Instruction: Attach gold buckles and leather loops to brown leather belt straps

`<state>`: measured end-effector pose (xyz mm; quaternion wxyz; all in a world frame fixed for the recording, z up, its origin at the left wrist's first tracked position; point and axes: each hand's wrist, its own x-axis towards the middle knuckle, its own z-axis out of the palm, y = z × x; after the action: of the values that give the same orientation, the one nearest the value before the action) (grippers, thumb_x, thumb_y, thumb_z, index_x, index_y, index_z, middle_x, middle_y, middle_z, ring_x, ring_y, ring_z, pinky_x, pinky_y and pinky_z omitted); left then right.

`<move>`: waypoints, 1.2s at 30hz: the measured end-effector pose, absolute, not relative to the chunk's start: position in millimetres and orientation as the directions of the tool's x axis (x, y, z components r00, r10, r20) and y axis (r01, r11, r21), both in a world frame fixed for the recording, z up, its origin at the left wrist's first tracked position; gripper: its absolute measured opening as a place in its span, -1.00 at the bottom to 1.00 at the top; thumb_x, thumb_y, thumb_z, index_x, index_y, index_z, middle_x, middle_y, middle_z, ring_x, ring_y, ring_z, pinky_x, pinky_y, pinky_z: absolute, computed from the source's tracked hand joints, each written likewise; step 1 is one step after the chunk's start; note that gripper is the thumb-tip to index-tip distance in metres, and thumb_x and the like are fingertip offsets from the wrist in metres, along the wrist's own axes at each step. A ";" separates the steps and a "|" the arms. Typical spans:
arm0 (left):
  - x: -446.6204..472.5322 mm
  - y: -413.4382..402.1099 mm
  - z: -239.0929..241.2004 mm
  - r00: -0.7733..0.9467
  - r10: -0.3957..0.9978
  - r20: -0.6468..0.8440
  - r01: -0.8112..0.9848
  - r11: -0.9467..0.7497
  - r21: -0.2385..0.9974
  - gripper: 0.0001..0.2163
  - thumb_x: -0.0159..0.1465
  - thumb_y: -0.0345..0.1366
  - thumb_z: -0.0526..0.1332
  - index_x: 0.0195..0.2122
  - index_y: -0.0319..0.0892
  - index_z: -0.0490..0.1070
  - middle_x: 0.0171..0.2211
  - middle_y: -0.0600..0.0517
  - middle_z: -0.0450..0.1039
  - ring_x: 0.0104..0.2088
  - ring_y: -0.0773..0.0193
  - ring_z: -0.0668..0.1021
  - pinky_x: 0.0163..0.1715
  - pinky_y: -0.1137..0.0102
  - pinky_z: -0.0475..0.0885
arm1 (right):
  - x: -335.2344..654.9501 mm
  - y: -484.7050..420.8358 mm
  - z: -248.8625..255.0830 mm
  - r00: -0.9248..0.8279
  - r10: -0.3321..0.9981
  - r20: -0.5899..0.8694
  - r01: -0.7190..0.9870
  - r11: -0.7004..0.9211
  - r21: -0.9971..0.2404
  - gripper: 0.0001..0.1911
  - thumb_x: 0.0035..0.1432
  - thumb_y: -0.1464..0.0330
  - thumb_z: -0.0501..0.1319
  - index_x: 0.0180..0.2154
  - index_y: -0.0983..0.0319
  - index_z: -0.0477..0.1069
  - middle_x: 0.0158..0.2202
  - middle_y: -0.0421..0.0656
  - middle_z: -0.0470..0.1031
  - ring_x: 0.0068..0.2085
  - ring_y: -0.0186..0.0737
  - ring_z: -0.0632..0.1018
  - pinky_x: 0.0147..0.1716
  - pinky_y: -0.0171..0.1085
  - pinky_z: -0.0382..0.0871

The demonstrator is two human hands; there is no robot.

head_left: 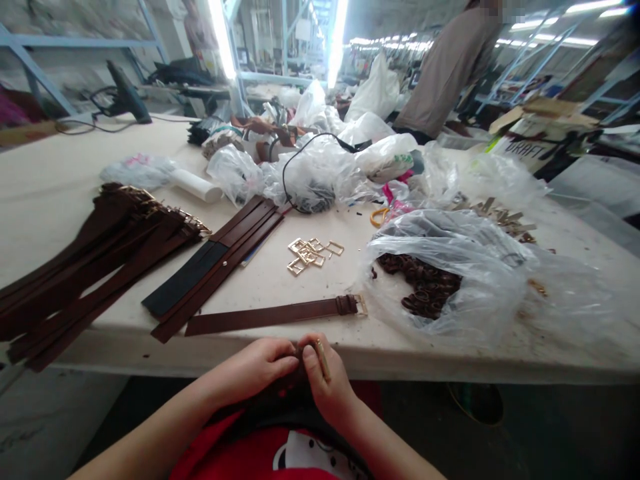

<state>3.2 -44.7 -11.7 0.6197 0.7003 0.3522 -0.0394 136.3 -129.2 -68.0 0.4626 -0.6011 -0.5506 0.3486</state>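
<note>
At the table's front edge, my left hand (263, 367) and my right hand (327, 380) are together, both closed on a dark brown belt (299, 353). Its gold buckle (324, 361) sticks out past my right thumb; most of the belt is hidden by my fingers and the shadow below. Just beyond my hands lies another brown belt (270, 313), flat, with a gold buckle and leather loops at its right end. Several loose gold buckles (313, 253) are heaped behind it. On the right, a clear plastic bag (480, 267) holds many small brown leather loops (425, 283).
Bundled buckled belts (100, 253) hang over the table's left front edge. Brown straps (220, 267) lie beside them. Filled plastic bags (310, 173), yellow-handled scissors (380, 217) and a white roll (197, 187) lie farther back. Another person (445, 73) stands behind the table.
</note>
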 end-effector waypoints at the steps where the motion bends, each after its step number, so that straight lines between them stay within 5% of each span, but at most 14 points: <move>1: 5.2 -45.4 -11.5 0.749 0.455 -0.481 0.536 0.009 0.844 -0.78 0.18 -0.19 0.03 -0.44 -0.22 0.32 -0.50 0.09 0.36 -0.49 0.33 0.40 -0.49 0.51 0.30 | 136.7 -127.9 -67.7 0.155 0.984 0.090 0.341 0.032 -0.939 -0.78 0.24 0.30 -0.12 -0.29 0.21 0.24 -0.47 -0.23 0.33 -0.42 -0.30 0.38 -0.40 -0.32 0.21; 5: -1.8 -38.8 -6.7 0.741 0.464 -0.485 0.582 -0.083 0.809 -0.79 0.15 -0.16 0.07 -0.37 -0.19 0.36 -0.44 0.08 0.42 -0.43 0.27 0.44 -0.44 0.48 0.29 | 152.2 -118.0 -61.0 0.186 0.979 0.085 0.360 0.013 -0.933 -0.79 0.22 0.28 -0.09 -0.26 0.20 0.26 -0.45 -0.22 0.35 -0.41 -0.28 0.38 -0.41 -0.31 0.22; 8: -16.9 -17.1 3.6 0.694 0.546 -0.469 0.656 -0.211 0.725 -0.77 0.12 -0.14 0.13 -0.28 -0.15 0.38 -0.34 0.08 0.46 -0.33 0.22 0.46 -0.38 0.46 0.28 | 180.1 -100.4 -50.0 0.371 0.918 0.142 0.349 0.004 -0.937 -0.77 0.18 0.22 -0.02 -0.24 0.22 0.28 -0.41 -0.20 0.36 -0.38 -0.26 0.39 -0.39 -0.31 0.23; 15: 9.7 29.2 -13.1 0.567 0.818 -0.091 0.775 -0.494 0.394 -0.77 0.25 -0.19 -0.01 -0.25 -0.14 0.38 -0.29 -0.04 0.47 -0.27 0.16 0.48 -0.33 0.38 0.29 | 244.6 -53.8 -55.5 0.424 0.895 0.139 0.534 -0.123 -0.837 -0.60 0.11 0.10 0.00 -0.25 0.26 0.38 -0.38 -0.07 0.48 -0.33 -0.11 0.46 -0.34 -0.23 0.26; 20: 35.6 35.6 -46.4 0.545 0.837 -0.038 0.803 -0.509 0.311 -0.79 0.25 -0.22 0.04 -0.33 -0.18 0.42 -0.33 -0.07 0.47 -0.31 0.16 0.50 -0.34 0.39 0.31 | 270.6 -49.1 -85.2 0.427 0.897 0.116 0.766 -0.291 -0.573 -0.57 0.15 0.13 -0.10 -0.21 0.23 0.40 -0.34 -0.02 0.52 -0.32 -0.03 0.51 -0.41 -0.20 0.28; 24: 13.2 64.1 -38.1 0.533 0.846 0.009 0.816 -0.517 0.259 -0.77 0.20 -0.13 0.12 -0.28 -0.16 0.43 -0.25 -0.05 0.44 -0.21 0.18 0.48 -0.20 0.42 0.31 | 274.9 -55.3 -97.3 0.463 0.845 0.268 0.766 -0.229 -0.600 -0.51 0.11 0.10 -0.05 -0.10 0.29 0.33 -0.23 0.03 0.49 -0.35 -0.07 0.51 -0.38 -0.16 0.35; 28: -25.1 112.4 -20.7 0.350 0.932 0.094 0.916 -0.361 0.173 -0.72 0.27 -0.26 0.02 -0.05 -0.27 0.28 -0.06 -0.19 0.33 -0.05 0.12 0.40 -0.06 0.32 0.26 | 263.3 -62.9 -91.1 0.458 0.797 0.395 0.768 -0.130 -0.628 -0.50 0.09 0.06 -0.02 -0.11 0.28 0.32 -0.17 0.04 0.45 -0.30 -0.05 0.50 -0.33 -0.11 0.39; 36: -50.3 149.0 -19.9 0.190 0.978 0.085 0.973 -0.199 0.118 -0.76 0.25 -0.41 -0.03 -0.12 -0.26 0.35 -0.17 -0.20 0.44 -0.14 0.10 0.48 -0.15 0.30 0.32 | 240.9 -79.2 -82.9 0.302 0.826 0.475 0.752 0.100 -0.652 -0.69 0.12 0.20 0.04 -0.14 0.17 0.35 -0.16 -0.05 0.47 -0.15 -0.05 0.50 -0.18 -0.08 0.40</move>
<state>-50.3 149.0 -19.9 0.0185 0.7712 0.6324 0.0705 240.9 -79.2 -82.9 0.4503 -0.6696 -0.5892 0.0415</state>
